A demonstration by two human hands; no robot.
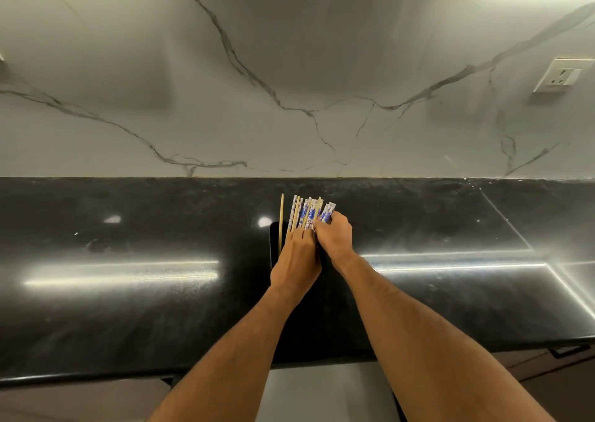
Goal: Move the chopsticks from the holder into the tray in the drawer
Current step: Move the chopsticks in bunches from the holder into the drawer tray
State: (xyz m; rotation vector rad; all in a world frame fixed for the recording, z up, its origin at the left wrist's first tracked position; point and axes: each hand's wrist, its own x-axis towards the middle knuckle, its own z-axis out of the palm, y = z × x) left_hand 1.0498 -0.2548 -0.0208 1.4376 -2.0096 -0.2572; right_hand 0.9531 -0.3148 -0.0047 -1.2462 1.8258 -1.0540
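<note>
Your counter (pixel 128 292) runs left to right in front of you, and the wall (pixel 289 83) stands behind it. The holder (pixel 274 244) sits on the counter, in the middle. The chopsticks (pixel 304 213) stand in it and stick out the top. Your left hand (pixel 296 263) and right hand (pixel 335 238) are side by side at the chopsticks, touching them. A socket (pixel 561 75) is on the wall, far to your right

Both hands cover the lower ends of the chopsticks (pixel 304 213), so how the fingers (pixel 322 225) close on them can't be made out. The black holder (pixel 274 244) melts into the dark table (pixel 128 292), its outline mostly lost behind the wrists.
</note>
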